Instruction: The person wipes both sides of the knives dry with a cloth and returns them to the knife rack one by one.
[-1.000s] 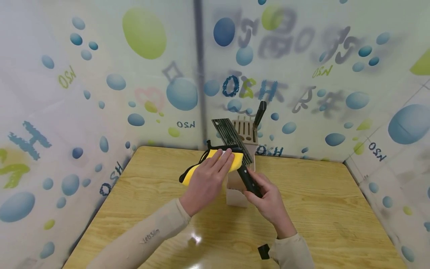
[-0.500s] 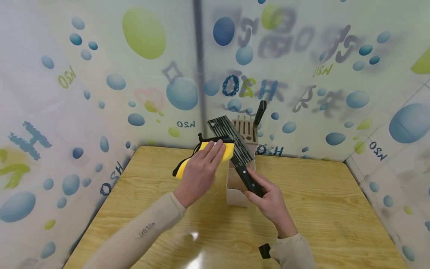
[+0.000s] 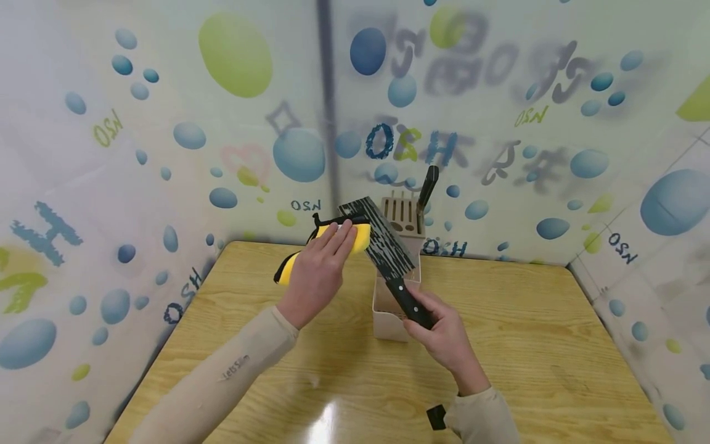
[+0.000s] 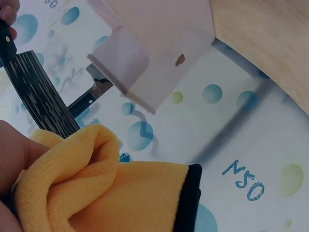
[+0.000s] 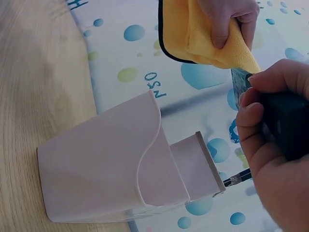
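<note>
My right hand (image 3: 446,339) grips a cleaver (image 3: 388,246) by its black riveted handle. The broad blade, dark with pale streaks, slants up and left above the table. My left hand (image 3: 315,274) holds a folded yellow cloth (image 3: 362,237) with black edging against the blade's left side near its far end. In the left wrist view, the bunched cloth (image 4: 96,179) covers the blade's lower end. From the right wrist, the left thumb and fingers pinch the cloth (image 5: 207,38), and the right fingers curl round the dark handle (image 5: 285,125).
Behind the cleaver a pale knife holder (image 3: 391,325) stands on the wooden table (image 3: 527,345), with a slotted top. Another knife's black handle (image 3: 429,186) sticks up from its right side. A patterned wall (image 3: 482,123) rises at the back edge. A small black object (image 3: 436,417) lies by the right cuff.
My left hand and the cloth have slid left and upward along the blade, uncovering more of it. The blade has turned to show more of its face. The right hand has stayed nearly still.
</note>
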A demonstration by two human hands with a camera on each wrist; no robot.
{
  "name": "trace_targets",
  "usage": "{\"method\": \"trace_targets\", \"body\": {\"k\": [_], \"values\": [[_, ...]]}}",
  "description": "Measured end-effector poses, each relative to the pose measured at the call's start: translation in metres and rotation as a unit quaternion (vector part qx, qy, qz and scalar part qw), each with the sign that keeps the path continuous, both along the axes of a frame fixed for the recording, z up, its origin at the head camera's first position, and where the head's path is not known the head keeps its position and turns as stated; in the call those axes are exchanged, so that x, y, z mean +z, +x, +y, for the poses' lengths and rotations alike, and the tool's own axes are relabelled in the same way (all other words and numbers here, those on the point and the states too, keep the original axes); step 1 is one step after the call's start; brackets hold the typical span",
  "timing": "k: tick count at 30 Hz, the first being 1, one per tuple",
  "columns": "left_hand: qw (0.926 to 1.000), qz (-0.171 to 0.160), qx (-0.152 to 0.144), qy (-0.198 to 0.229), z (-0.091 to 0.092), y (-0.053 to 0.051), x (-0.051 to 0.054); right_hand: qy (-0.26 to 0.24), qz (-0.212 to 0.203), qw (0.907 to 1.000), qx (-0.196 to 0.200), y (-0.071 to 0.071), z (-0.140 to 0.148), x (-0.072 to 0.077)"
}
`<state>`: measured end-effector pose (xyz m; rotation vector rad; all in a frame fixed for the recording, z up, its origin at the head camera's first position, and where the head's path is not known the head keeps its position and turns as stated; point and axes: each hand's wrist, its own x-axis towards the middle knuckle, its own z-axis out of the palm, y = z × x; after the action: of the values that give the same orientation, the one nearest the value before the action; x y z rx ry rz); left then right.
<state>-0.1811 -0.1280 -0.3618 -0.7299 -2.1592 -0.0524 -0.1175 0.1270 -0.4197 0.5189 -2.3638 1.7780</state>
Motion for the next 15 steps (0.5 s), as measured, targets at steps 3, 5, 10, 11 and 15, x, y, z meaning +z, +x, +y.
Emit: {"method": "trace_targets", "body": {"k": [3,5,10,11,15], "values": [[1.0,-0.006,0.004,-0.001,-0.003,-0.003,0.002,0.0,0.003,1.0,0.004,0.0,0.0,0.0],[0.9999,-0.012,0.007,-0.004,-0.005,-0.005,0.003,0.0,0.002,1.0,0.004,0.0,0.0,-0.001],[0.9994,-0.022,0.022,-0.016,-0.01,-0.008,0.009,0.008,0.006,0.9999,-0.001,0.0,-0.001,-0.002],[0.9993,-0.023,0.024,-0.018,-0.01,-0.009,0.01,0.011,0.007,0.9999,-0.002,0.0,-0.001,-0.002],[0.999,-0.025,0.029,-0.023,-0.012,-0.011,0.017,0.012,0.009,0.9999,-0.002,0.0,-0.001,-0.002]]}}
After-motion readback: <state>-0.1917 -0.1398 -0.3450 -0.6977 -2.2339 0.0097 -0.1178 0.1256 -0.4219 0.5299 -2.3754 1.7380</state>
